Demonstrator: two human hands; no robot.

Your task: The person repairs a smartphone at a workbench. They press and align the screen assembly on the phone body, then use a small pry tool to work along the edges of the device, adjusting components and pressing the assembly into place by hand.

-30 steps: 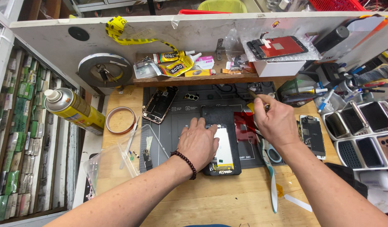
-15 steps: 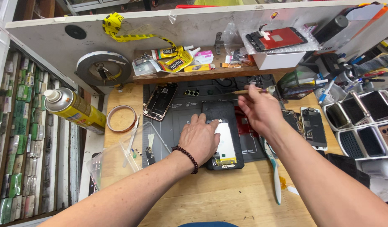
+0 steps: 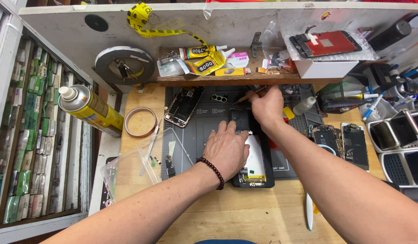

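Note:
My left hand [image 3: 227,149] lies flat on an opened black phone [image 3: 254,162] with a white inner panel, which rests on a grey repair mat [image 3: 200,117]. A dark bead bracelet [image 3: 212,171] circles that wrist. My right hand [image 3: 265,106] is up at the far edge of the mat, under the wooden shelf [image 3: 245,80], pinching a thin yellow-handled tool [image 3: 247,96] whose tip points left. Another opened phone [image 3: 184,106] lies at the mat's back left.
A yellow spray can [image 3: 89,108] and a roll of copper tape [image 3: 140,122] sit left of the mat. Glue tubes [image 3: 204,58] lie on the shelf. Two phone bodies [image 3: 340,142] and trays of phones [image 3: 399,140] are to the right. A white pry tool [image 3: 309,212] lies in front.
My right hand has moved from the right side of the phone up and leftward to the mat's far edge, still holding the thin tool. My left hand stays on the phone.

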